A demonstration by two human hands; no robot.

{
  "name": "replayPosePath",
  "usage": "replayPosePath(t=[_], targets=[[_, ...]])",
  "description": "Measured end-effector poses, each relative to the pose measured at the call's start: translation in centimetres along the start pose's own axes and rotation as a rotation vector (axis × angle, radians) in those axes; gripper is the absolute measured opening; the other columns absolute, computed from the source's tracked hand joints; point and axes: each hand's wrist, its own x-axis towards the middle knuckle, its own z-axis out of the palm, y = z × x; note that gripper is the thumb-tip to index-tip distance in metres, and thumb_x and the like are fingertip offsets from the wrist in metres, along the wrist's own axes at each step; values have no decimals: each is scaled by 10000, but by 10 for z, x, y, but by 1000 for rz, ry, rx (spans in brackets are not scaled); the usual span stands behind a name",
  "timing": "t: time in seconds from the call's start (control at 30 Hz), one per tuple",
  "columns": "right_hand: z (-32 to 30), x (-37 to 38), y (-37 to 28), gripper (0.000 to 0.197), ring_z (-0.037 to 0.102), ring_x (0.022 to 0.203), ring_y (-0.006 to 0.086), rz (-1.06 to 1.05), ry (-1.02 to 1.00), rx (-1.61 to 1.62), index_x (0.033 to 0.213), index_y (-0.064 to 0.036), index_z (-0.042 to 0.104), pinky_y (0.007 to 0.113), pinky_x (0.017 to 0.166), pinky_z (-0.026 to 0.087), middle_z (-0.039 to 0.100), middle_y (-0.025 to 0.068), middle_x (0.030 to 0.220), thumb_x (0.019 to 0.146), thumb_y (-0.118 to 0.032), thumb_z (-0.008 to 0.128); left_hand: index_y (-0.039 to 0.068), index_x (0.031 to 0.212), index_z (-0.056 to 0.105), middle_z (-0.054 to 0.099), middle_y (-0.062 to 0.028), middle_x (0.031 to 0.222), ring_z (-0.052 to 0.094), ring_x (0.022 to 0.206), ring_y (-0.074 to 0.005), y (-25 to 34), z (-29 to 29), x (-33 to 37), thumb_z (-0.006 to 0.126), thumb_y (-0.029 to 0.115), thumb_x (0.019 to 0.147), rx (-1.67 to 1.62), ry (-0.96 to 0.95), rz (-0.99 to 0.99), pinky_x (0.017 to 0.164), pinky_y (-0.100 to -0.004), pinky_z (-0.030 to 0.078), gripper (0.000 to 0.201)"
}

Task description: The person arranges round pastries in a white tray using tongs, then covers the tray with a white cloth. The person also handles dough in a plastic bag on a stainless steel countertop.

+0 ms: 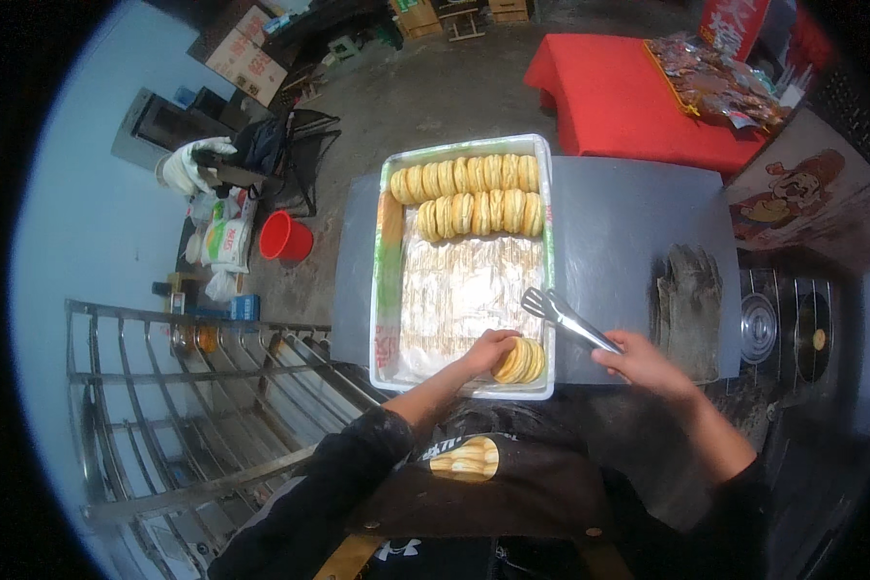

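Observation:
A white rectangular tray [549,242] lined with foil sits on a grey metal table [628,222]. Two rows of round golden flatbreads [466,179] stand on edge at its far end. My left hand [488,348] rests in the tray's near right corner, touching a short stack of the same flatbreads [524,362]. My right hand [638,362] grips metal tongs [563,314] whose tips hang over the tray's right rim, empty.
A dark worn cloth [688,295] lies on the table to the right. A stove with round burners [783,329] is further right. A red-covered table [628,92] with packaged goods stands behind. A red bucket [285,238] and a metal rack [213,387] stand left.

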Motion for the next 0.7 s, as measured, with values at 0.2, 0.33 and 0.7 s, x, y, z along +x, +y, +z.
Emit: replayPosePath(t=[0.2,0.33,0.7], targets=[[6,-10,17,420,536,606,56,-34,-3,108,1212,-37,657,232,485,405,615,-13,787,960,-361,747,-5,1488,518,681,-104,1212,667,1040,-189,14,-24,8,605,7,838,112,-330,-101,895,-322,559,657],[6,-9,17,355,519,577,50,-39,5,127,1172,-42,661,229,480,407,601,-23,765,976,-330,733,25,1550,448,659,-118,1261,640,1119,-203,32,-34,21,727,22,780,183,-478,-240,977,-319,534,819],[11,3,1,366,479,498,48,3,-6,200,1204,-30,647,224,444,380,581,-22,726,977,-302,736,55,1268,607,697,-115,1129,664,1062,-252,52,-40,21,917,105,621,724,-495,242,923,-374,521,719]])
